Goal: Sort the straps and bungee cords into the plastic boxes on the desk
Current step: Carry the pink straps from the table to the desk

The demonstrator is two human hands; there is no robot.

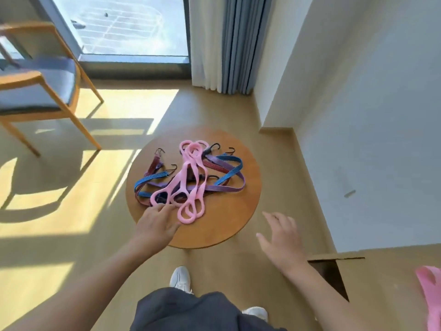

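Two bare hands frame a sorting job that looks barely begun. The left hand reaches over the near edge of the round table, fingers straight and pointing at the nearest loop of the pink straps. It grips nothing, and whether the fingertips already touch the loop cannot be told. The right hand hangs spread and empty just off the table's near right edge, above the floor.

All the goods in view lie at the table's centre in one heap. The pink straps are draped over the blue, purple and red bungee cords, whose black hooks poke out on the far side.

The step in hand appears to be the first pick. The next move calls for pinching one pink loop and lifting it slowly, since the straps thread through each other and the hooks may snag and drag the whole pile.

No plastic boxes show anywhere, so their contents are unknown. Right of the table and nearer the camera, a brown surface with a dark opening and a pink item at the picture's edge are too cropped to identify.
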